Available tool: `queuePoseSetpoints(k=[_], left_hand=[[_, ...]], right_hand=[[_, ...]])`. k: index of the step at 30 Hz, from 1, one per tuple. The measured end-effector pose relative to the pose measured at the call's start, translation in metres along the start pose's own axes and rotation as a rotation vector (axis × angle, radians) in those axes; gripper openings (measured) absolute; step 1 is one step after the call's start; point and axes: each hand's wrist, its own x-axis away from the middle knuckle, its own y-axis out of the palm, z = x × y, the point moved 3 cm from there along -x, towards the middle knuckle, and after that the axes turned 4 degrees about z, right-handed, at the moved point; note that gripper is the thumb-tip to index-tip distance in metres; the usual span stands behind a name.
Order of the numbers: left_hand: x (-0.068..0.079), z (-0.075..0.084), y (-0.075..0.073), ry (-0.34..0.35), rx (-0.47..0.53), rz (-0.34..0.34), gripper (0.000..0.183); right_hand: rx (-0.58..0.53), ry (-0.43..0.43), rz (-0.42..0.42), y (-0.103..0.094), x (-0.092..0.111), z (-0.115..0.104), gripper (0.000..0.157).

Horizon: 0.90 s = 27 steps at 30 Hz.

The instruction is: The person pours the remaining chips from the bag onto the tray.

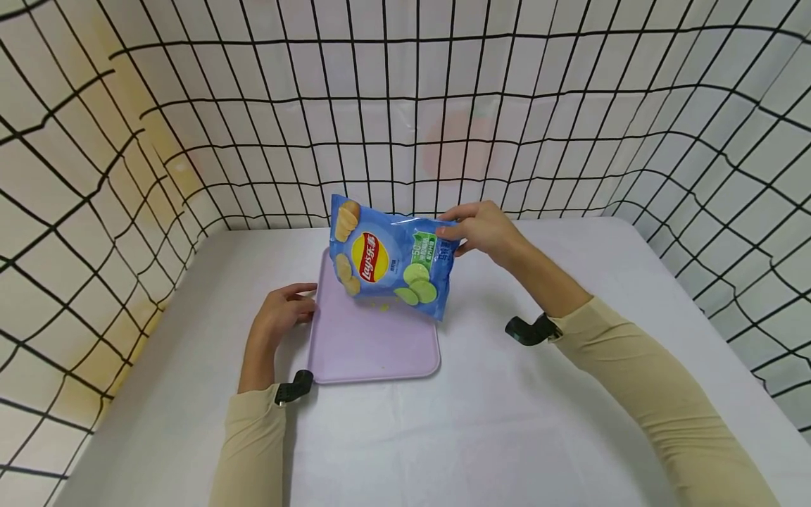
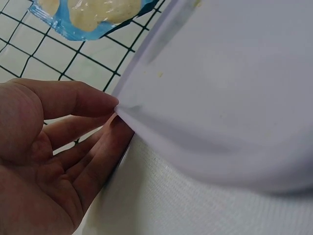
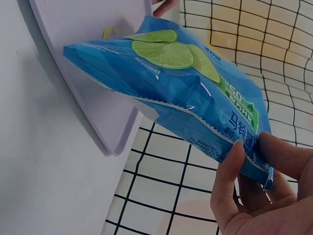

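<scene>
A blue Lay's potato chip bag [image 1: 386, 260], printed with chips and lime slices, hangs tilted over the far part of a pale purple tray [image 1: 374, 352]. My right hand [image 1: 484, 232] pinches the bag by its upper right corner, with thumb and fingers on either side of the sealed edge in the right wrist view. At the tray's left side, my left hand [image 1: 281, 310] pinches the rim; the left wrist view shows the thumb tip on top and fingers below. Small yellow crumbs [image 3: 106, 32] lie on the tray, whose far right corner is hidden behind the bag in the head view.
A white cloth-covered table [image 1: 507, 408] carries the tray. Black wire grid panels [image 1: 418, 105] rise behind it and along both sides. A dark wrist-camera mount [image 1: 294, 387] on the left arm sits close by the tray's near left corner.
</scene>
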Motion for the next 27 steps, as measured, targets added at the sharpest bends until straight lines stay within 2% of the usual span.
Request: queuePoseSetpoints(k=[13,27], left_hand=[[0.000,0.000,0.002,-0.039,0.011,0.006,0.050],[-0.004,-0.002,0.002,-0.035,0.006,0.003,0.050]], right_hand=[[0.043,-0.012,-0.022,0.006,-0.005,-0.007,0.034],[0.065,-0.044,-0.021,0.008,-0.009,-0.017,0.036]])
